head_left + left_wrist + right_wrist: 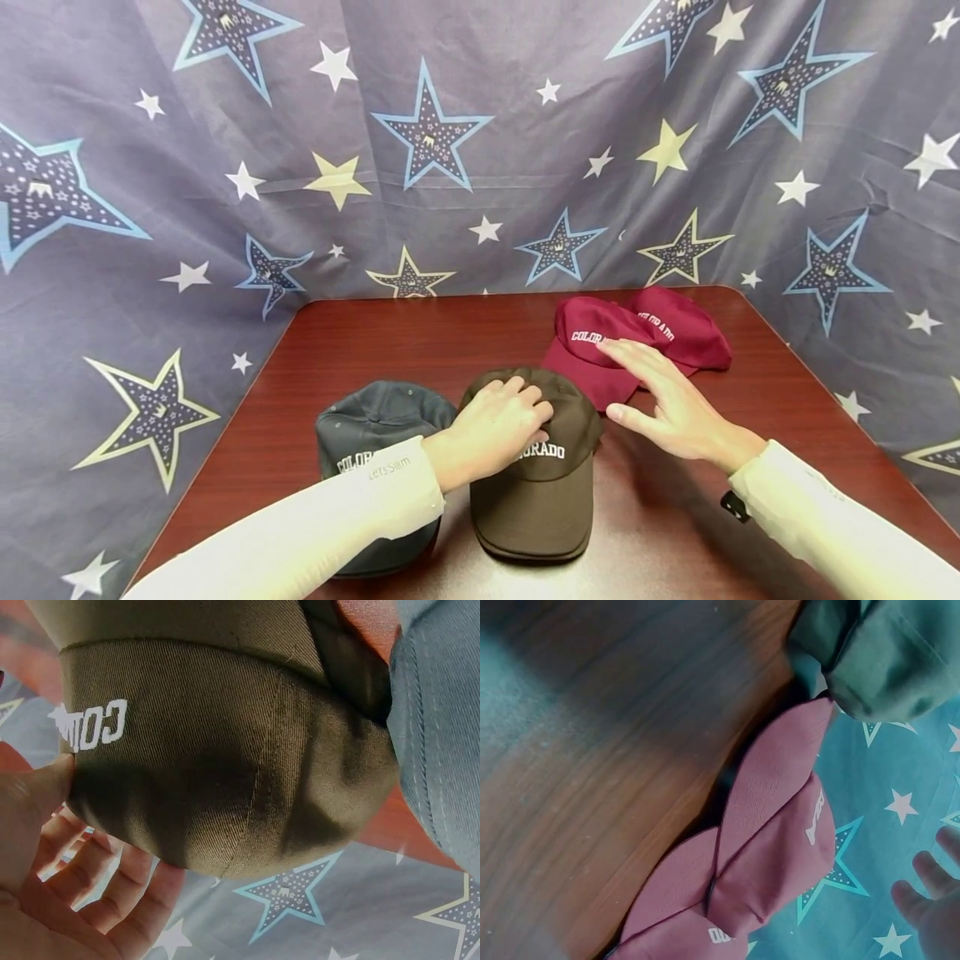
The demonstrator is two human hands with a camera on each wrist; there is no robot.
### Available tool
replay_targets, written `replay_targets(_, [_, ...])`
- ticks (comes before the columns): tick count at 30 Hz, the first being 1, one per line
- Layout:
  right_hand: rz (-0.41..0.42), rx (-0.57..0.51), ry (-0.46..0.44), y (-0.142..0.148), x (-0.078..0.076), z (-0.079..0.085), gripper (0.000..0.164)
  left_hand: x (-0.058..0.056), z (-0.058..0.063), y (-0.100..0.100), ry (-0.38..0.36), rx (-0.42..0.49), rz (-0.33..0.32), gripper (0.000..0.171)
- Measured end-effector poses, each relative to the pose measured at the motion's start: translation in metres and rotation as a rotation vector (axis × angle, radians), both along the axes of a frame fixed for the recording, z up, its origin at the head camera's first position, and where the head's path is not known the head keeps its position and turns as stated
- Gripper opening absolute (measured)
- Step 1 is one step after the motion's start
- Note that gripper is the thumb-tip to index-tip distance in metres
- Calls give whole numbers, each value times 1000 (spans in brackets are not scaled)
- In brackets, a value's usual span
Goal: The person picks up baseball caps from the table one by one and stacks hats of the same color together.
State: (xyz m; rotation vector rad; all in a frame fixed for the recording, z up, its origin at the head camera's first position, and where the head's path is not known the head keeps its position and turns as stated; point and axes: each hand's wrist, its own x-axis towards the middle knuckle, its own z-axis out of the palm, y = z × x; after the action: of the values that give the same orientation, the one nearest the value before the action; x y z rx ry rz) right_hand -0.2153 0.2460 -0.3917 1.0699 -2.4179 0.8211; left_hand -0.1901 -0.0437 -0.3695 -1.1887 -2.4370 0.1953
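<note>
A brown baseball cap (536,508) with white COLORADO lettering lies mid-table, its brim toward me. My left hand (495,425) grips the top of its crown, thumb at the lettering and fingers curled over the top. In the left wrist view, that brown cap (202,757) fills the middle, with my left hand (82,877) at its crown. My right hand (667,408) is held with fingers spread, between the brown cap and a maroon cap (588,375), overlapping the latter in the head view. Holding nothing, my right hand (937,900) also shows at the right wrist view's edge.
Left of the brown cap sits a dark blue-grey cap (382,408), partly behind my left sleeve. A second maroon cap (693,333) overlaps the first at the back right. Behind the reddish wooden table (360,342) hangs a grey star-patterned cloth (480,75).
</note>
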Motion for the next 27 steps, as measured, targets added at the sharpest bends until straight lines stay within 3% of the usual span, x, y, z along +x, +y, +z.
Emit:
replay_targets(16, [-79, 18, 5, -3, -21, 3, 76, 3, -4, 1, -6, 9, 24, 17])
replay_targets(27, [-100, 23, 8, -2, -25, 2, 74, 6, -4, 0, -9, -13, 46, 17])
